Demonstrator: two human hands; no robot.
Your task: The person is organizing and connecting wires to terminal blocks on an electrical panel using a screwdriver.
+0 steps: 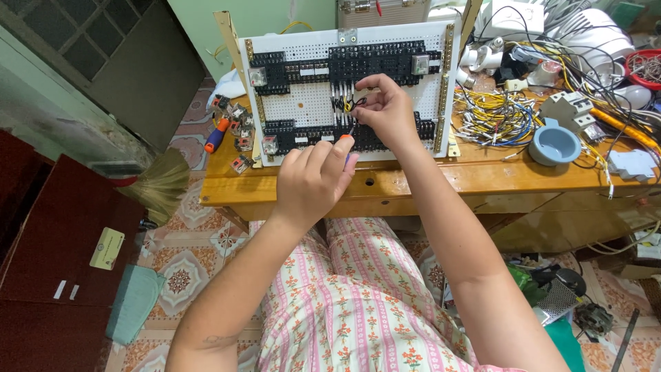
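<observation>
A wooden table (413, 180) stood across the far half of the view, and on it a white perforated board (313, 103) leaned upright, facing the person. Black terminal rows (344, 65) ran across its top and bottom, with clear relays (259, 76) seated at a few spots. Most sockets looked bare of wiring; only a small cluster of wires (346, 103) at the board's middle seemed fitted, so by that showing the wiring was at an early stage with most left to do. A tangle of loose wire (492, 114) lay to the right by a blue bowl (554, 145), and spare relays lay at the left edge.

The right hand (389, 110) was pinched shut on the wires at the board's middle, thumb and forefinger closed. The left hand (313, 179) was curled in a fist around a screwdriver (346, 138), only its orange top showing, its tip set near the lower terminal row.

Which terminal the tip met was hidden by the hands. The clutter at far right was hard to sort out.
</observation>
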